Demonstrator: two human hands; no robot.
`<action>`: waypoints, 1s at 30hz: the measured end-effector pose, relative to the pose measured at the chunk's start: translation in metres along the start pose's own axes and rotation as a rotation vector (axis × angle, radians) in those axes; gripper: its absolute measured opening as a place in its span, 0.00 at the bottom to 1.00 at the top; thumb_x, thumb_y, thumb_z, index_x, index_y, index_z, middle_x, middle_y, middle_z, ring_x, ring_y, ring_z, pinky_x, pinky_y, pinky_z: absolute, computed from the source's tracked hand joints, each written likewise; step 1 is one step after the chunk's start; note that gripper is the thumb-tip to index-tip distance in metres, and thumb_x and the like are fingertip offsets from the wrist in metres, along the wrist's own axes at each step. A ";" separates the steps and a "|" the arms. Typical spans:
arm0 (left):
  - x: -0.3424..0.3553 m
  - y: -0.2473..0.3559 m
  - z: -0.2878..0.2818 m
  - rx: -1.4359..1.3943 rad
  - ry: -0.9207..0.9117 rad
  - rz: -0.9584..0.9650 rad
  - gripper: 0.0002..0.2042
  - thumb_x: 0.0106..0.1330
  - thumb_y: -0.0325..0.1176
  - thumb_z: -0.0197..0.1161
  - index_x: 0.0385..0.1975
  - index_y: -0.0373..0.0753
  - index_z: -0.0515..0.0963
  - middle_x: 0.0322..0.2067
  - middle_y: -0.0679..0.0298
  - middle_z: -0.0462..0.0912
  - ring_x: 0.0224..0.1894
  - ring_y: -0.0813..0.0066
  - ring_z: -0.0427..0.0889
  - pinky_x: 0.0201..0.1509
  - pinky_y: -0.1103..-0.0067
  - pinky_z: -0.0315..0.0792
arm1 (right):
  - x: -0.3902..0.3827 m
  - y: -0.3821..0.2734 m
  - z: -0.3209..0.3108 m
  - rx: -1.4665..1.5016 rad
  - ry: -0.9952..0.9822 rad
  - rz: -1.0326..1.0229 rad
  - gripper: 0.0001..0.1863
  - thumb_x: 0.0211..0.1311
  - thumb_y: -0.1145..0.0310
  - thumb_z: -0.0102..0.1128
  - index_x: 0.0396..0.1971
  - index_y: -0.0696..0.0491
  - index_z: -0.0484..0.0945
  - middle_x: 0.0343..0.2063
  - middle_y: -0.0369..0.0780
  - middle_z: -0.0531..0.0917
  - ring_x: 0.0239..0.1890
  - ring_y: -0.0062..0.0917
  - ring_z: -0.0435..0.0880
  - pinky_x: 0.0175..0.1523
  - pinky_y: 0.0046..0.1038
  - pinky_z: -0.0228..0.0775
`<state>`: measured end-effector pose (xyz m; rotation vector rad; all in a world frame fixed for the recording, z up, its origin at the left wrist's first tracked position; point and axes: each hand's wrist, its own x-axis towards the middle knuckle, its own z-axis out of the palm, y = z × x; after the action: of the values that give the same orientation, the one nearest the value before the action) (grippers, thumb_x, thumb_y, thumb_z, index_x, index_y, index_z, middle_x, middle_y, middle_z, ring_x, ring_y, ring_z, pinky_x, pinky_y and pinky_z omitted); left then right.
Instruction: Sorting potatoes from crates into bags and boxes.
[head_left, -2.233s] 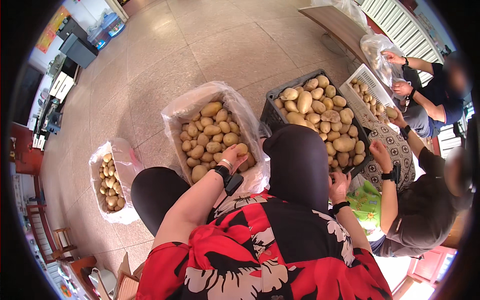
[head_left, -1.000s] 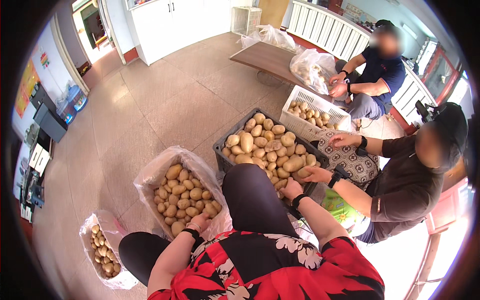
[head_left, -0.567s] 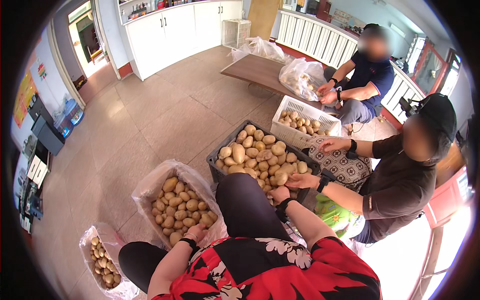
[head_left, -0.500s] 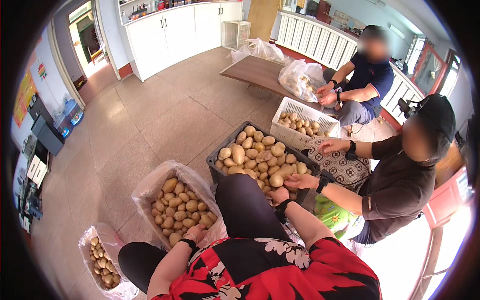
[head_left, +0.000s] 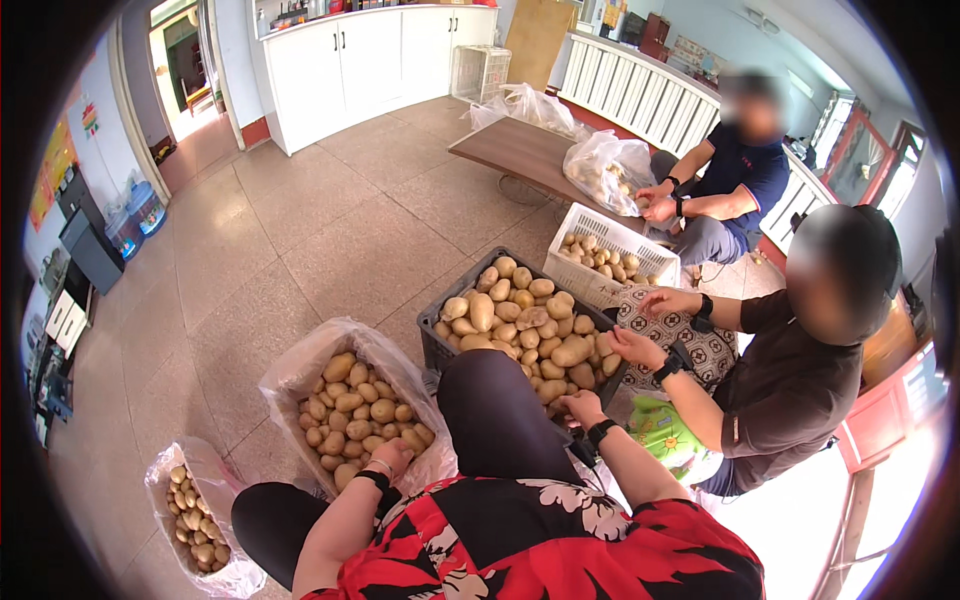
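Potatoes (head_left: pixel 352 405) fill a bin lined with clear plastic (head_left: pixel 285 365), left of my knee. My left hand (head_left: pixel 392 458) rests on its near right part, against the potatoes; its fingertips are hidden. My right hand (head_left: pixel 582 408) is at the near right edge of a dark plastic crate (head_left: pixel 436 352) heaped with larger potatoes (head_left: pixel 525 315). Its fingers are bent and drawn together, and whatever is in them does not show. A co-worker's hand (head_left: pixel 636 348) hovers over the crate's right edge, with the other hand (head_left: pixel 672 300) farther back.
A smaller plastic-lined container (head_left: pixel 160 490) of potatoes stands at the lower left. Behind the dark crate is a white crate (head_left: pixel 650 262) with potatoes. Farther back, another person handles a clear bag (head_left: pixel 607 165) at a low brown table (head_left: pixel 510 150). A patterned cushion (head_left: pixel 655 330) lies beside the co-worker.
My right hand has drawn back toward me, to the dark crate's near edge. The co-worker's nearer hand has lifted away from the potatoes to the right. My left hand has barely moved.
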<state>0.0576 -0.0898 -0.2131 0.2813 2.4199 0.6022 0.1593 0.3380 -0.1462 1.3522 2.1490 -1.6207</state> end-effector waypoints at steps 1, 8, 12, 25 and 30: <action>0.003 0.000 0.000 -0.020 0.032 -0.002 0.18 0.58 0.42 0.57 0.44 0.40 0.77 0.41 0.51 0.80 0.47 0.56 0.78 0.52 0.71 0.70 | -0.005 -0.004 -0.004 -0.050 0.022 0.000 0.17 0.49 0.62 0.62 0.34 0.61 0.76 0.24 0.42 0.80 0.18 0.26 0.81 0.18 0.26 0.76; 0.012 0.034 -0.022 -0.468 0.118 0.132 0.19 0.61 0.38 0.56 0.49 0.35 0.72 0.37 0.57 0.81 0.36 0.72 0.81 0.40 0.77 0.75 | -0.078 -0.097 -0.020 0.448 -0.043 -0.310 0.15 0.58 0.61 0.58 0.37 0.58 0.75 0.25 0.36 0.77 0.18 0.18 0.75 0.19 0.21 0.67; -0.009 0.085 -0.068 -1.142 -0.163 0.075 0.20 0.66 0.43 0.53 0.53 0.38 0.67 0.35 0.57 0.80 0.37 0.69 0.81 0.37 0.76 0.76 | -0.142 -0.166 0.006 0.424 -0.376 -0.497 0.14 0.60 0.64 0.58 0.42 0.57 0.74 0.29 0.34 0.78 0.22 0.15 0.76 0.25 0.16 0.70; -0.023 0.072 -0.102 -1.602 -0.682 0.182 0.18 0.69 0.49 0.44 0.46 0.41 0.70 0.34 0.63 0.77 0.33 0.73 0.76 0.32 0.78 0.72 | -0.168 -0.195 0.126 0.219 -0.467 -0.959 0.13 0.53 0.76 0.61 0.40 0.56 0.76 0.27 0.34 0.80 0.25 0.13 0.77 0.30 0.18 0.71; 0.027 0.003 -0.039 -1.764 -0.264 -0.419 0.17 0.66 0.45 0.50 0.44 0.38 0.69 0.35 0.56 0.74 0.35 0.63 0.75 0.35 0.73 0.74 | -0.097 -0.194 0.060 0.362 -0.067 -0.928 0.09 0.55 0.72 0.61 0.36 0.57 0.78 0.22 0.32 0.79 0.26 0.12 0.75 0.31 0.16 0.69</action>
<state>0.0127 -0.0918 -0.1985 -0.7846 0.9230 1.9341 0.0562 0.2292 0.0218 0.2626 2.7177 -2.3776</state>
